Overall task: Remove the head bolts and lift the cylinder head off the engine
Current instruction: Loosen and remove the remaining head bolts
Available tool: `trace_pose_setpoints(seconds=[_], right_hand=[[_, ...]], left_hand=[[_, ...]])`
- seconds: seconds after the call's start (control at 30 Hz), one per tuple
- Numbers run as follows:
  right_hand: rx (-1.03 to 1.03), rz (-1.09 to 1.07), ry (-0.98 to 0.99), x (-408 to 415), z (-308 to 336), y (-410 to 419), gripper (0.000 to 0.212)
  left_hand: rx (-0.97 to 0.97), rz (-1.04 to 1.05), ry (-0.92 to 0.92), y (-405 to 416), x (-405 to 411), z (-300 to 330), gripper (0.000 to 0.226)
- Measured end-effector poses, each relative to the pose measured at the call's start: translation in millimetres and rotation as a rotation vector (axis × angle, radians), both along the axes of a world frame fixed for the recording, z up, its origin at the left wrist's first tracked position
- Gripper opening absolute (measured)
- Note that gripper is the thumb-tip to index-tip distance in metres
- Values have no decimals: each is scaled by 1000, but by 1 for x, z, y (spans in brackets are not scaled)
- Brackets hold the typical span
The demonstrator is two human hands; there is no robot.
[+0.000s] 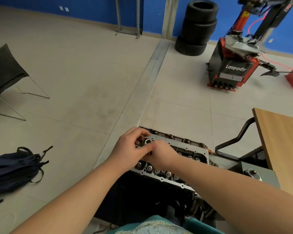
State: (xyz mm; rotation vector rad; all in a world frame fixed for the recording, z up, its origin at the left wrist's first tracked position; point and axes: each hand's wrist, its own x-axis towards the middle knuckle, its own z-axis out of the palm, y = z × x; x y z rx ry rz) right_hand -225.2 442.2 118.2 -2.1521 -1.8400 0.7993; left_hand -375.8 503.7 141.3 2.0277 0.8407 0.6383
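Note:
The grey cylinder head [184, 147] lies on top of the dark engine block [142, 196], with rows of round valve caps showing along its near side. Both hands meet over its far left end. My left hand [130, 149] has its fingers curled round a shiny socket [148, 141] that stands upright there. My right hand [161, 153] grips the same tool from the right, thumb against it. What sits under the socket is hidden by the fingers.
A wooden tabletop [284, 149] and a grey cart with a ratchet head [251, 173] stand at the right. On the floor at the left lie a dark backpack [13, 168] and a black chair [5, 71]. Stacked tyres [197, 26] and a red tyre changer [233, 65] stand behind.

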Motion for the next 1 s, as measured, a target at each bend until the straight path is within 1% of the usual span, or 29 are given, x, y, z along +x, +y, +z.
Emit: trace_pose_setpoints(seconds=[0.07, 0.1, 0.17, 0.23, 0.3, 0.37, 0.4, 0.47, 0.53, 0.6, 0.67, 0.73, 0.8, 0.87, 0.93, 1.0], right_hand=[[-54, 31, 49, 6, 6, 0, 10], [-58, 16, 98, 7, 8, 0, 7], [-40, -61, 170, 7, 10, -2, 17], [-10, -121, 147, 4, 7, -5, 13], [13, -156, 101, 0, 3, -9, 19], [39, -213, 108, -5, 2, -12, 16], [54, -257, 128, -6, 3, -13, 12], [57, -300, 159, -7, 8, -14, 6], [26, -282, 148, -5, 15, -12, 10], [22, -306, 158, 0, 23, -11, 9], [54, -386, 228, 8, 30, -14, 9], [78, -481, 317, 15, 37, -24, 11], [107, -575, 431, 21, 44, -38, 11], [136, -640, 536, 27, 49, -53, 11], [141, -676, 574, 32, 50, -66, 13], [134, -695, 582, 34, 49, -76, 13]], left_hand=[[-30, -162, 1, 7, -3, 2, 30], [-5, -223, 18, 10, -3, 2, 30], [62, -297, 45, 16, -2, 1, 27], [89, -315, 24, 22, -1, -1, 23], [35, -279, -37, 27, -3, -9, 20], [-57, -176, -58, 34, -10, -24, 17], [-58, -117, -17, 39, -15, -34, 14], [5, -44, 143, 46, -22, -59, 7], [53, -69, 263, 47, -24, -81, 6], [92, -147, 341, 44, -21, -97, 12], [161, -230, 439, 37, -13, -110, 20], [252, -337, 509, 33, -4, -119, 22], [379, -475, 572, 35, 3, -120, 23], [516, -600, 638, 42, 9, -122, 34], [653, -712, 703, 49, 17, -121, 41], [767, -794, 742, 51, 25, -118, 38]])
